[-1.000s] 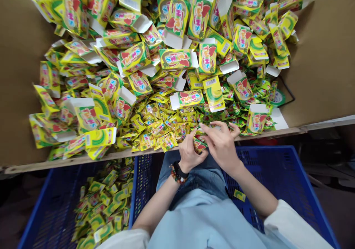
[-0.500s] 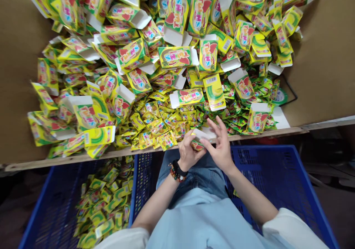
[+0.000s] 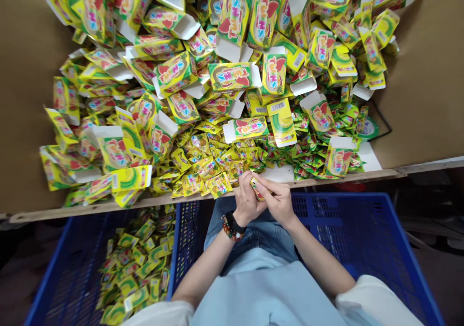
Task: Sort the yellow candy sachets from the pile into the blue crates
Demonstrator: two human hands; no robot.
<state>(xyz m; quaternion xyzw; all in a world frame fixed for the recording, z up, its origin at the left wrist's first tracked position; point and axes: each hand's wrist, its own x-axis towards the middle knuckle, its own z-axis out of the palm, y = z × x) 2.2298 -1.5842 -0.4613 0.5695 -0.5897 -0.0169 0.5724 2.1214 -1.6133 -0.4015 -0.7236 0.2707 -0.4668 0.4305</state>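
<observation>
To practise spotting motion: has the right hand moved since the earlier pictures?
Yes: the right hand shifted leftward in view along the wooden rim, toward the left hand.

Pale blue top over white sleeves — denim below

White sleeves (image 3: 377, 302) end at the elbows, the pale blue top (image 3: 261, 292) hangs loose over the lap, and blue jeans (image 3: 261, 239) show beneath it — a black strap (image 3: 235, 222) and a bracelet of dark and red beads (image 3: 227, 231) sit on the wrist just above the left hand (image 3: 246, 202)
</observation>
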